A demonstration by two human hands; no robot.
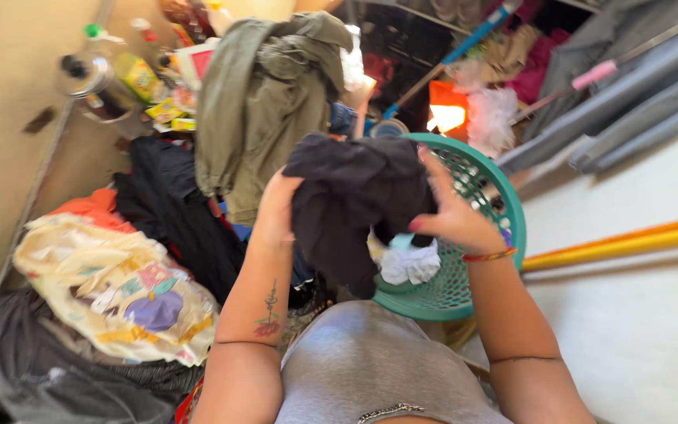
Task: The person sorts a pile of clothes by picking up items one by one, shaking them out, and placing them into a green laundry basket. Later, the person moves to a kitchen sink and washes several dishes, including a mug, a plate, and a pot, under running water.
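Cluttered and crowded, the room is heaped with laundry against a pale wall. Both hands hold a dark garment (355, 204) up in front of the chest, bunched into a loose wad that hangs just above and in front of a green plastic laundry basket (504, 196). The left hand (278, 206) grips the garment's left edge, its fingers curled into the cloth and hidden by it. The right hand (453, 218) clasps the right side, fingers (441, 177) closed over the fabric; a thin orange bracelet (490, 255) circles that wrist. Something white (410, 263) lies in the basket under the dark garment.

Beside the left forearm, which bears a small flower tattoo (268, 314), lies a cream cloth with a colourful print (119, 283), on top of dark grey clothes (49, 369). Further back an olive-green jacket (264, 102) hangs over a black garment (174, 204), with an orange cloth (92, 206) near it. A yellow pole (629, 239) runs along the pale floor on the right.
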